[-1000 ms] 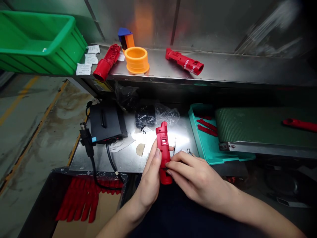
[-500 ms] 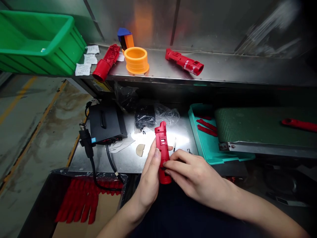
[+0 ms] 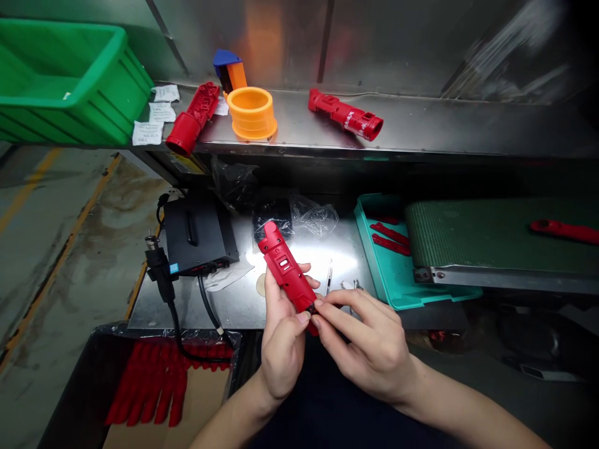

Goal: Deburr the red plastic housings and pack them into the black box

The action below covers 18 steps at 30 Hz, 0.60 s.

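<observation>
A red plastic housing (image 3: 286, 265), with a small rectangular window and several screw holes, lies tilted in my left hand (image 3: 284, 340). The left fingers curl beneath it, and the thumb presses near its lower end. My right hand (image 3: 369, 337) pinches at that same lower end, its thumb and fingertips closed against the housing. Something small and dark shows between the fingertips, too covered to name. Just beyond the hands, a thin pen-like tool (image 3: 329, 275) and a pale flat piece (image 3: 261, 285) rest on the metal bench (image 3: 187, 310).
A black box (image 3: 201, 234) with a corded tool (image 3: 160, 268) stands left. Right are a teal tray (image 3: 388, 280) holding red parts and a green conveyor (image 3: 472, 240). Red housings (image 3: 345, 116), an orange ring (image 3: 253, 115) and a green bin (image 3: 103, 93) occupy the shelf. Below left, a box (image 3: 201, 399) holds red pieces.
The housing has tilted, its upper end swinging left. My left thumb has slid to its lower end, and my right fingertips stay at that end. The camera view has shifted slightly.
</observation>
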{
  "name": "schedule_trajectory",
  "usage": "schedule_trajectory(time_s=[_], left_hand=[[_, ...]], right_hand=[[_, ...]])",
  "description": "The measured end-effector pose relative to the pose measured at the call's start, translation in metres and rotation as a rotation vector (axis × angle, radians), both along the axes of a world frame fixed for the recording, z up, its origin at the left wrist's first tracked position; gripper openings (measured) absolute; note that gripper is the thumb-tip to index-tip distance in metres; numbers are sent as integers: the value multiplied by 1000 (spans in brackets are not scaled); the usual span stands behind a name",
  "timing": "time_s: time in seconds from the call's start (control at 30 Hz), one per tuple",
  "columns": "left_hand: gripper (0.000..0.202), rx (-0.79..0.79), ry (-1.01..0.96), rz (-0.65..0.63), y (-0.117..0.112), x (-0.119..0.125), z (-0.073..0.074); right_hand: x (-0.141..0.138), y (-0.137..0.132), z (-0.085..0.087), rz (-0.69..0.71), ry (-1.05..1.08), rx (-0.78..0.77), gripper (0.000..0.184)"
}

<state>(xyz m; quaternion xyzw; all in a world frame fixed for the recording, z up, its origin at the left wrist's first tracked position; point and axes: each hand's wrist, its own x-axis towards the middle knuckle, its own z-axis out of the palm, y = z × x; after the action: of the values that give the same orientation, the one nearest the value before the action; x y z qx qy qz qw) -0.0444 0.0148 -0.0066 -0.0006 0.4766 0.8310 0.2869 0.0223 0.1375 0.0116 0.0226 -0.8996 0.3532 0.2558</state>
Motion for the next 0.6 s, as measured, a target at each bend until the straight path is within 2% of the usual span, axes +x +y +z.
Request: schedule_trajectory(time_s=[0.13, 0.23, 0.43, 0.6], left_hand=[[68, 13, -38, -48, -1, 1, -4], [68, 31, -48, -56, -2, 1, -7], [68, 39, -49, -26, -1, 0, -11], [69, 25, -66, -79, -2, 1, -15]], right_hand=[[-1, -2, -3, 20, 67, 175, 25], [-1, -2, -6, -5, 53, 141, 25], [-2, -2, -10, -70, -9, -195, 27], [-9, 6, -10, -75, -414, -764, 18]])
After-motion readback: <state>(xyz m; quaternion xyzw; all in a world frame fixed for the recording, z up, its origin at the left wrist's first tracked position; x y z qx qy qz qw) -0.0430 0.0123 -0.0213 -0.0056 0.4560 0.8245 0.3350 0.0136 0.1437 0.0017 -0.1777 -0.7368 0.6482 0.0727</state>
